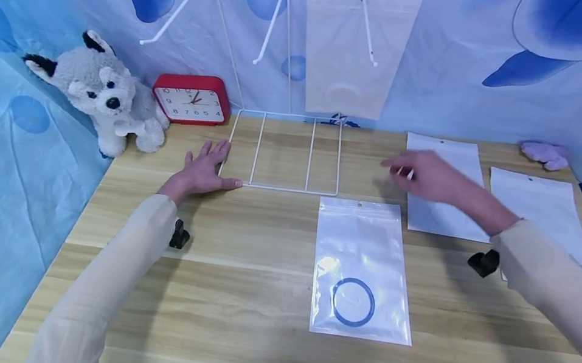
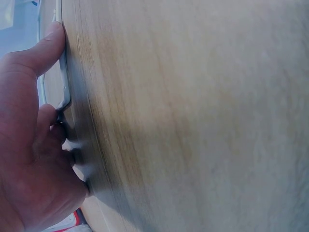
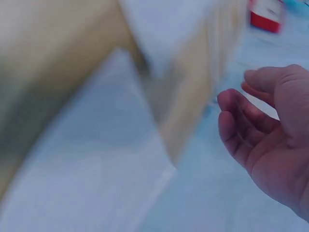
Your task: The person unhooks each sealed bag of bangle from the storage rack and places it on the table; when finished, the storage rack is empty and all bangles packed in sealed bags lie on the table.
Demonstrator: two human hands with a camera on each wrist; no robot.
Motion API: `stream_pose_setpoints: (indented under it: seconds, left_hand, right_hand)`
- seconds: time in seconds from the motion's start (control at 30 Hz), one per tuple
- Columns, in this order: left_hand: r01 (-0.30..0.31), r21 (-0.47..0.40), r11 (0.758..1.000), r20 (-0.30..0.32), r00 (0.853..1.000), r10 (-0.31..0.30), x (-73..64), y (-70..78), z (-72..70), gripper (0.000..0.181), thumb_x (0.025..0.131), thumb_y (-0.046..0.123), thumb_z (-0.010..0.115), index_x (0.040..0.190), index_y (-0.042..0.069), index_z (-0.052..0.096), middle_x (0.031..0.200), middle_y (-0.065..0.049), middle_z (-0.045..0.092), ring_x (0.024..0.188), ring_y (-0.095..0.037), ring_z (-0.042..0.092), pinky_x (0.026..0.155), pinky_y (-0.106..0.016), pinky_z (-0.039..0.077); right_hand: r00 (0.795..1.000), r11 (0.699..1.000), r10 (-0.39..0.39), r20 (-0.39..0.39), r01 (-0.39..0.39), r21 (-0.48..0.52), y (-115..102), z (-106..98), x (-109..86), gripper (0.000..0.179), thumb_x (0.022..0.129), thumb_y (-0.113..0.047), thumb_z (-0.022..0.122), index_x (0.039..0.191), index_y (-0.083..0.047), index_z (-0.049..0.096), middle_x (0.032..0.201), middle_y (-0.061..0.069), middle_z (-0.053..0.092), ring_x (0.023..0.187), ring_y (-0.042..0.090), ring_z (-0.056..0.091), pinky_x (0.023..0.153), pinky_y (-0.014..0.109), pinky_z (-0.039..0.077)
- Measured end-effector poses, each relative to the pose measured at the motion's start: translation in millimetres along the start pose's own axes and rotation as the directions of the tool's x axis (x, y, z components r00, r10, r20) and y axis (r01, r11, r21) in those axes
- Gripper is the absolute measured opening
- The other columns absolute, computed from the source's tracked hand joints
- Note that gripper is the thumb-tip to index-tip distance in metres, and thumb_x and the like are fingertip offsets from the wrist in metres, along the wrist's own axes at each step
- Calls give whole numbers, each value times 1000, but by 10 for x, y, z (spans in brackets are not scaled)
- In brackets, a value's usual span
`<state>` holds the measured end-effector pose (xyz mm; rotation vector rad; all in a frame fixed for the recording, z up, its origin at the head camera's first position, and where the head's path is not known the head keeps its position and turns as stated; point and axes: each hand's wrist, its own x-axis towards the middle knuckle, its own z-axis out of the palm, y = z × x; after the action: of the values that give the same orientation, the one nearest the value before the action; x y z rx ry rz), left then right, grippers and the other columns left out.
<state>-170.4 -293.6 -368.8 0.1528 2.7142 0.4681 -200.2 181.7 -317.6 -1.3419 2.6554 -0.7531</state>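
My left hand (image 1: pixel 203 171) rests with spread fingers at the left front corner of a white wire display rack (image 1: pixel 280 189). In the left wrist view its thumb (image 2: pixel 51 46) lies along the front wire. The rack's hooks rise at the back, and a white zip bag (image 1: pixel 360 49) hangs on the right one. My right hand (image 1: pixel 424 173), fingers loosely bent and holding nothing, is over the table beside a flat white bag (image 1: pixel 446 196). Nearer me lies a clear-fronted zip bag (image 1: pixel 360 240) with a dark blue ring (image 1: pixel 373 306) inside.
Another white bag (image 1: pixel 541 208) lies at the right, near a small purple plush thing (image 1: pixel 544 155). Left of the rack stand a red clock (image 1: pixel 191 99) and a grey-white plush dog (image 1: pixel 109 93). A blue patterned cloth (image 1: pixel 445 97) hangs behind the wooden table (image 1: pixel 230 308).
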Motion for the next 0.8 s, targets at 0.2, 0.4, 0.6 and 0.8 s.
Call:
stream_pose_setpoints:
  seconds: [0.2,0.4,0.6,0.8]
  left_hand:
    - [-1,2,1000,-16,1000,1,-10,-3,-34,106,91,59,63,160,7,1,167,-12,-4,149,-39,-13,111,-67,-12]
    - [4,2,1000,-17,1000,-4,-17,-23,-27,106,91,57,63,160,7,2,167,-13,-3,149,-39,-13,111,-66,-12]
    - [-5,0,1000,-9,1000,5,-11,-29,-14,106,91,59,62,160,6,1,167,-13,-4,149,-39,-14,111,-66,-13]
    - [-20,-3,1000,-13,1000,19,-9,-14,-2,108,90,60,63,160,5,1,167,-13,-5,149,-39,-14,110,-66,-14]
  right_hand:
    - [946,995,95,-311,-94,20,-152,-610,170,34,94,4,61,128,7,62,108,21,69,85,18,66,66,12,48]
    - [870,960,275,-409,-270,71,-268,-1023,415,43,103,-14,55,145,-6,51,134,15,60,108,17,62,85,18,50]
    - [831,932,359,-424,-343,116,-298,-1246,679,51,104,-20,53,153,-12,41,146,13,49,131,26,52,105,28,42]
    - [794,896,440,-419,-417,152,-316,-1359,849,56,103,-22,55,155,-17,37,150,10,45,134,21,47,107,27,39]
